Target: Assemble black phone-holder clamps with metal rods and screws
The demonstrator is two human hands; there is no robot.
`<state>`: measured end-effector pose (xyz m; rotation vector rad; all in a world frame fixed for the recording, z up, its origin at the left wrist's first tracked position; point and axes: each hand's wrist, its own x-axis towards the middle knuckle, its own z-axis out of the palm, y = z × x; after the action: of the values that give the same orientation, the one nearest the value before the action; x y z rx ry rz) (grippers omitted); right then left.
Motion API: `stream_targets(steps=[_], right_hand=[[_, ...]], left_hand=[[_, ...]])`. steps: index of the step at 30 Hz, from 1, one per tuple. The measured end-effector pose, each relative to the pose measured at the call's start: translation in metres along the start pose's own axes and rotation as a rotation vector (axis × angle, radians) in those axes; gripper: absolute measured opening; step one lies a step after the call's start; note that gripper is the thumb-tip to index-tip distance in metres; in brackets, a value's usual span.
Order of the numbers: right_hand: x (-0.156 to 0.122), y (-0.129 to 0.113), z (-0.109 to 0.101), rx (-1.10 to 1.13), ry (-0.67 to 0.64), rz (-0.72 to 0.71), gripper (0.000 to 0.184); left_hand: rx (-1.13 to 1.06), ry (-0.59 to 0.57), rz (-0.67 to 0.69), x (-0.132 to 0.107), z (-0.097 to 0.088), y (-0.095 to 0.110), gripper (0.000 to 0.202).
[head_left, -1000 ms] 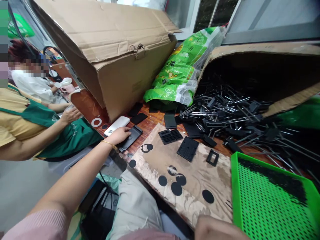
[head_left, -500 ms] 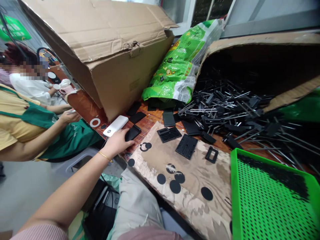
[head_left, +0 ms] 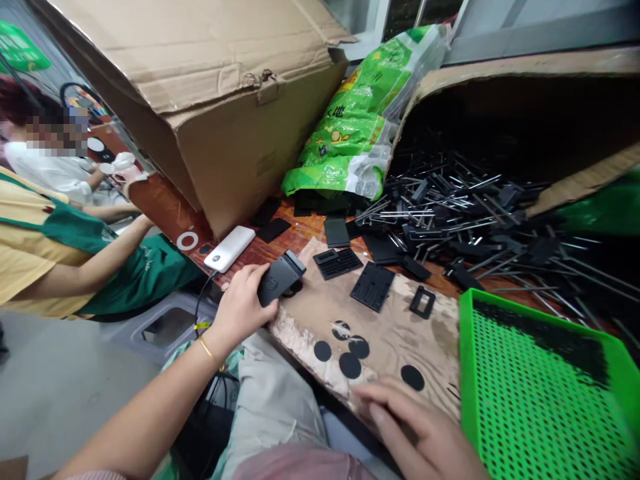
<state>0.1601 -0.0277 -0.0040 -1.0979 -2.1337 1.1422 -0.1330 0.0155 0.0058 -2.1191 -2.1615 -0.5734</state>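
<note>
My left hand (head_left: 244, 301) grips a black rectangular plastic piece (head_left: 281, 277), lifted and tilted over the left edge of the cardboard work surface (head_left: 320, 300). A faint round mark shows on its face. My right hand (head_left: 417, 427), a little blurred, is over the front edge with fingers stretched out and nothing visible in them. Near it lie several black discs (head_left: 350, 365). Farther back are a ribbed black plate (head_left: 373, 287), a second ribbed plate (head_left: 337, 264) and a small black frame (head_left: 423, 303).
A white power bank (head_left: 231, 249) with a cable lies left of my hand. Large cartons (head_left: 235, 153) and a green bag (head_left: 345, 133) stand behind. Black parts with metal rods (head_left: 445, 213) spill from a box. A green perforated basket (head_left: 530, 373) is at right. A co-worker (head_left: 65, 247) sits left.
My left hand has lifted the black plastic piece from beside the power bank and brought it right and nearer. My right hand has come into view at the bottom.
</note>
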Motion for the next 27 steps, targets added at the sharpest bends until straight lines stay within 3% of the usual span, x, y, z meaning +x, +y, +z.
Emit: stream_targets(steps=[2,5,11,14,18,23,25,27], right_hand=[[0.016,-0.005,0.000,0.015,0.173,0.031,0.030],[0.037,-0.013,0.003,0.126,0.275,0.109,0.042],[0.052,-0.016,0.015,0.503,0.168,0.299,0.051],[0.052,-0.016,0.018,0.645,0.193,0.318,0.052],[0.051,-0.016,0.019,0.764,0.226,0.334,0.052],[0.052,-0.014,0.025,0.868,0.237,0.325,0.052],[0.052,-0.013,0.027,0.901,0.247,0.328,0.051],[0.053,-0.012,0.025,0.880,0.294,0.344,0.051]], left_hand=[[-0.103,-0.019,0.024,-0.012,-0.002,0.015,0.062],[-0.334,-0.119,-0.020,-0.025,-0.004,0.033,0.061],[-0.877,-0.469,-0.215,-0.038,-0.001,0.051,0.059],[-1.009,-0.546,-0.267,-0.041,0.003,0.055,0.062],[-0.993,-0.503,-0.294,-0.044,0.006,0.063,0.060],[-0.906,-0.269,-0.325,-0.053,0.013,0.082,0.065],[-0.983,-0.213,-0.376,-0.056,0.017,0.089,0.071],[-1.187,-0.251,-0.451,-0.057,0.019,0.093,0.069]])
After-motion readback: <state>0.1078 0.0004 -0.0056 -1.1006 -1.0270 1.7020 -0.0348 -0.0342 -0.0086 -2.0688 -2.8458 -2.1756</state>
